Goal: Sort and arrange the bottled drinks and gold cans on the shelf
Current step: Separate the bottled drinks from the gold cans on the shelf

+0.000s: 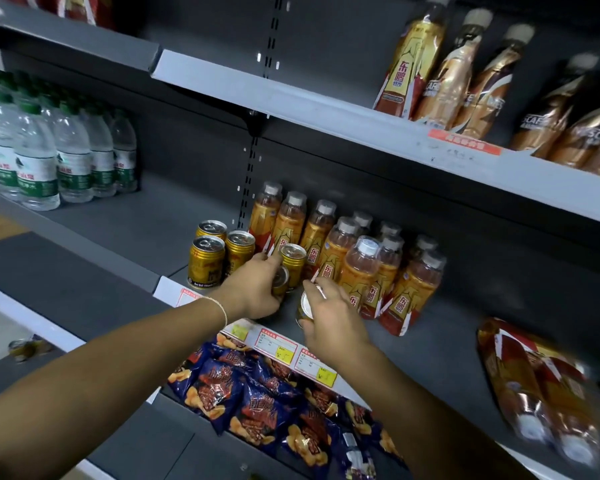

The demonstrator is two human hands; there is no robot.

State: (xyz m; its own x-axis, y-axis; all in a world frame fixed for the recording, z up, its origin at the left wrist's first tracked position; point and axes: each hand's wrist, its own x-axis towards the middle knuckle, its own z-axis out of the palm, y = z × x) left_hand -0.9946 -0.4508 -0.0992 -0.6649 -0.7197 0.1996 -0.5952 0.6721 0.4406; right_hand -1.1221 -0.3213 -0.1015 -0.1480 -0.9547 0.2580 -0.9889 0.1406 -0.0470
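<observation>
Your left hand (pixel 257 292) grips one gold can (pixel 280 280) and your right hand (pixel 329 320) holds another can (pixel 305 306), both at the front of the middle shelf (pixel 440 344) beside the orange bottles (pixel 357 268)

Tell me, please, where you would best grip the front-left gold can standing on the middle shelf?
Grip the front-left gold can around its smooth cylindrical side, coming from the open shelf front. It stands upright, its front and left are clear, and other cans crowd it behind and to the right.

Bare shelf (pixel 125 223) left of gold cans (pixel 207 261)
</observation>
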